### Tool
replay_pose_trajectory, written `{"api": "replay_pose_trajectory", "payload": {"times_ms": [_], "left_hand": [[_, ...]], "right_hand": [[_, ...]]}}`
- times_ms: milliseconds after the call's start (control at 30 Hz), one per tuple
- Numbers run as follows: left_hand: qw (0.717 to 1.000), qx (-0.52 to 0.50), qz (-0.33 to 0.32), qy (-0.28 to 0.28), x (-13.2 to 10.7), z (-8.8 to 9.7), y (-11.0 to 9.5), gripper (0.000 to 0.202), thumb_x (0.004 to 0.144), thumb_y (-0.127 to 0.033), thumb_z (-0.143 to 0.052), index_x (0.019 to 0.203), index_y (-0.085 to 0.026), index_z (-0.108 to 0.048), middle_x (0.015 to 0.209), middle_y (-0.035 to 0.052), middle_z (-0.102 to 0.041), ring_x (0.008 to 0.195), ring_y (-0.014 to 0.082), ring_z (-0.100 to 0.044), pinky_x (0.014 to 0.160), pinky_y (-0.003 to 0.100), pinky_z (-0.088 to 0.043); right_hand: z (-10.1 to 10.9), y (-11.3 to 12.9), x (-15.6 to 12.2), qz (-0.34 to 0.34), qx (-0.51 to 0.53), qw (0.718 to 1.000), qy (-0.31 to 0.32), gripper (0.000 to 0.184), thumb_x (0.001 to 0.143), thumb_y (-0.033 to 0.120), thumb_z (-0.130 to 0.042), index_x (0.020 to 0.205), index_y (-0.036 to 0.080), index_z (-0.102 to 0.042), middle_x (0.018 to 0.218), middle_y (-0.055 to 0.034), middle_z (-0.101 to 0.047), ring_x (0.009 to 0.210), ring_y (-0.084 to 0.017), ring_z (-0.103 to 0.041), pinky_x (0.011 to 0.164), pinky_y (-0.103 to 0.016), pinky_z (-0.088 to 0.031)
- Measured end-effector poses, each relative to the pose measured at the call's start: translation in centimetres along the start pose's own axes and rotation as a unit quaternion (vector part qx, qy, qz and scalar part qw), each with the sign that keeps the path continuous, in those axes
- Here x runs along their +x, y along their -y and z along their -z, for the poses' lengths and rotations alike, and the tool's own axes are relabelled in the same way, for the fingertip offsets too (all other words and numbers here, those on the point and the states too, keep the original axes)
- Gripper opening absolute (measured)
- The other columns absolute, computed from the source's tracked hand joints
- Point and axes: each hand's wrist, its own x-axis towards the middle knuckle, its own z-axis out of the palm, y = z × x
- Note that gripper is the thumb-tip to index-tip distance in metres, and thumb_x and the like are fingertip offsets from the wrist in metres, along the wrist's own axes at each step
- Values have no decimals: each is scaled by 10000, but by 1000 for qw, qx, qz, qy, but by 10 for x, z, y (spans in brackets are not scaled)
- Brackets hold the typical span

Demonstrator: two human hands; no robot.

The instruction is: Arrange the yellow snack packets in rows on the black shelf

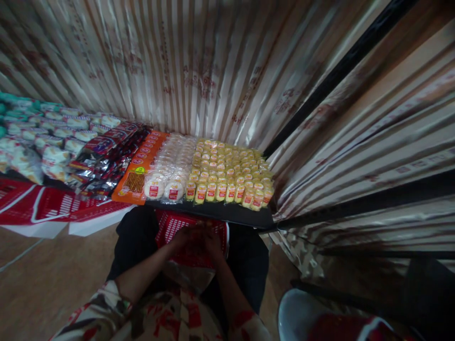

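Note:
On my lap, between my dark-trousered knees, lies a red package with a white basket-like grid print (174, 226). My left hand (183, 237) and my right hand (212, 240) come close together over it, fingers bent inward. It is dim there, and a small reddish-brown shape between the fingers is too dark to name. Just beyond the hands, on a black shelf (227, 212), stand rows of small yellow-wrapped snack packs (227, 175). Left of these are clear-wrapped round white crackers (165, 187) and an orange bag of stick snacks (137, 175).
Dark red snack packets (103, 161) and white snack bags (53, 137) fill the shelf's left part. Red printed sheets with white flaps (60, 203) hang at its front. A pleated printed curtain (199, 71) and black bars (337, 80) enclose the back and right. A white-rimmed container (295, 308) stands lower right.

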Motion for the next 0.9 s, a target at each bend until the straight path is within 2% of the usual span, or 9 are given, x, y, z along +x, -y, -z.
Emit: {"api": "replay_pose_trajectory", "payload": {"times_ms": [133, 300, 400, 533, 633, 800, 900], "left_hand": [[997, -62, 23, -28, -4, -1, -5, 136, 647, -214, -609, 734, -148, -688, 721, 54, -700, 832, 239, -632, 755, 337, -481], [995, -76, 34, -49, -10, -3, -10, 115, 668, -241, -585, 711, -161, -655, 647, 35, -666, 718, 210, -616, 683, 324, -473], [995, -90, 32, -39, -13, -2, -17, 82, 642, -236, -583, 648, -158, -607, 597, 12, -623, 631, 169, -577, 651, 298, -453], [995, -96, 19, -26, -16, 2, -27, 103, 608, -258, -585, 591, -165, -542, 554, -27, -559, 575, 129, -523, 622, 268, -421], [996, -83, 17, -24, -19, 4, -35, 156, 589, -303, -592, 580, -171, -510, 529, -46, -518, 544, 117, -487, 575, 252, -387], [1000, -10, -4, -26, -22, 9, -49, 254, 591, -396, -612, 588, -158, -523, 519, -52, -485, 551, 113, -460, 540, 228, -339], [999, 40, -15, -21, -23, 10, -57, 291, 591, -431, -627, 587, -154, -540, 515, -47, -488, 583, 125, -478, 540, 220, -332]], "right_hand": [[4, 9, -2, -6, 29, 1000, 1, 246, 738, 170, -477, 811, 191, -710, 880, -65, -718, 836, -205, -668, 739, -313, -515], [13, 25, -11, 15, 35, 999, -3, 250, 761, 188, -497, 919, 175, -691, 973, -76, -693, 924, -197, -634, 837, -325, -479], [19, 37, -18, 61, -12, 998, -10, 264, 773, 174, -500, 962, 174, -684, 1002, -88, -667, 967, -198, -599, 899, -344, -439], [27, 50, -23, 154, -108, 982, 9, 286, 789, 153, -502, 1008, 193, -681, 1003, -92, -644, 967, -196, -570, 889, -333, -431], [32, 55, -24, 205, -133, 969, 37, 284, 807, 184, -528, 1056, 214, -662, 1036, -72, -650, 1003, -199, -555, 912, -340, -410], [36, 56, -27, 229, -163, 958, 61, 372, 786, 220, -592, 1158, 217, -600, 1123, -80, -637, 1053, -223, -545, 915, -359, -406], [38, 59, -31, 243, -168, 954, 49, 389, 795, 260, -593, 1182, 220, -578, 1108, -84, -638, 1030, -224, -553, 899, -356, -419]]}}
